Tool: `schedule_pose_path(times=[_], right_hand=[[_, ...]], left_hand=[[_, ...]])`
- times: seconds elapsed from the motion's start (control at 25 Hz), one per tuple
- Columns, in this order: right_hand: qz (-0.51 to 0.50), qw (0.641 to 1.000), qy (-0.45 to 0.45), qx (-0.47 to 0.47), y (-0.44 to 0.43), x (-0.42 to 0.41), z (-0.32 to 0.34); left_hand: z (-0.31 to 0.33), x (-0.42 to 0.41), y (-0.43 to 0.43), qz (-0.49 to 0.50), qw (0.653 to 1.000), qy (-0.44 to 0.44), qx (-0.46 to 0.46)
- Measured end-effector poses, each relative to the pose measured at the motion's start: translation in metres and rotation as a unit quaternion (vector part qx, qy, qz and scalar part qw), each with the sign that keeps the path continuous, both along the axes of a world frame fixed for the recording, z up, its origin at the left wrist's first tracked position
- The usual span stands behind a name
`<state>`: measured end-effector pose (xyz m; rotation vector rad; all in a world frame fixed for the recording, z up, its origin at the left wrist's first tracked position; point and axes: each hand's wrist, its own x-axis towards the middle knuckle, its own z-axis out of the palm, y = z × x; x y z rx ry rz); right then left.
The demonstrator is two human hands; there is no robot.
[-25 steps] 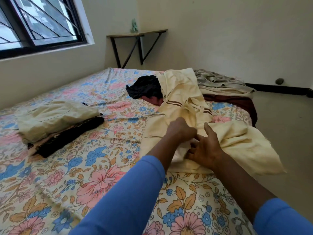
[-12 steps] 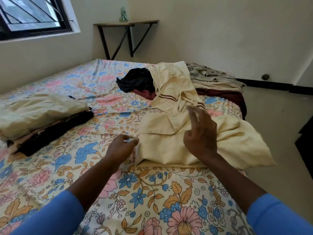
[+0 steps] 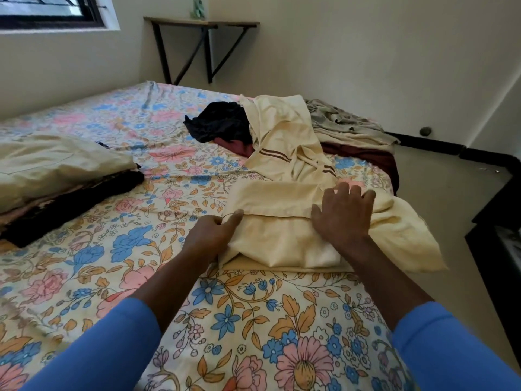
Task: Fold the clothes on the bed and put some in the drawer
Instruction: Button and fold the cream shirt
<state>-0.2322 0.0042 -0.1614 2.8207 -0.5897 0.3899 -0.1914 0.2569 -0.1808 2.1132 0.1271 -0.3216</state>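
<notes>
**Now, a fold held down**

At left a stack [image 3: 56, 170] sits on the bed [image 3: 98, 244], parked clear of the work, I judge. My left hand [image 3: 214, 235] pinches the garment [image 3: 276, 230] at its near-left edge, likely to keep the crease taut. My right hand [image 3: 342, 218] lies flat on it, fingers spread, pinning the layer. The garment lies toward the bed's right side, and an unfolded heap [image 3: 220, 122] waits behind. I see no drawer.

window [image 3: 53, 12] top left | wall shelf [image 3: 201, 23] on black brackets | green object [image 3: 198, 8] on shelf
</notes>
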Motion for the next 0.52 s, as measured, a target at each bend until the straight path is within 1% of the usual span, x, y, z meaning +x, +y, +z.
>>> schedule_pose_path(times=[0.04, 0.08, 0.12, 0.16, 0.2, 0.24, 0.32, 0.4, 0.48, 0.52], right_hand=[[0.058, 0.997, -0.02, 0.042, 0.001, -0.003, -0.008], [0.122, 0.987, -0.016, 0.099, 0.004, -0.004, -0.018], [0.168, 0.973, 0.016, 0.156, 0.008, -0.005, -0.028], [0.18, 0.961, 0.067, 0.197, 0.011, -0.005, -0.037], [0.169, 0.955, 0.114, 0.214, 0.011, -0.005, -0.045], [0.151, 0.956, 0.138, 0.212, 0.007, -0.007, -0.05], [0.128, 0.961, 0.142, 0.201, -0.002, -0.009, -0.054], [0.13, 0.961, 0.142, 0.198, -0.008, -0.008, -0.054], [0.142, 0.96, 0.135, 0.199, -0.005, -0.008, -0.055], [0.146, 0.959, 0.126, 0.207, -0.002, -0.009, -0.056]], left_hand=[[-0.006, -0.006, -0.003, -0.029, 0.99, -0.063, 0.125], [-0.015, -0.014, -0.003, -0.075, 0.96, -0.134, 0.232], [-0.022, -0.018, -0.002, -0.122, 0.928, -0.191, 0.297], [-0.024, -0.019, 0.001, -0.159, 0.912, -0.207, 0.317], [-0.021, -0.017, 0.006, -0.179, 0.915, -0.193, 0.305], [-0.014, -0.012, 0.009, -0.186, 0.924, -0.163, 0.29], [-0.003, -0.006, 0.014, -0.168, 0.945, -0.095, 0.264], [0.002, 0.003, 0.015, -0.1, 0.967, -0.067, 0.223], [0.002, 0.014, 0.01, -0.022, 0.981, -0.054, 0.183], [0.005, 0.018, 0.004, -0.001, 0.989, -0.035, 0.146]])
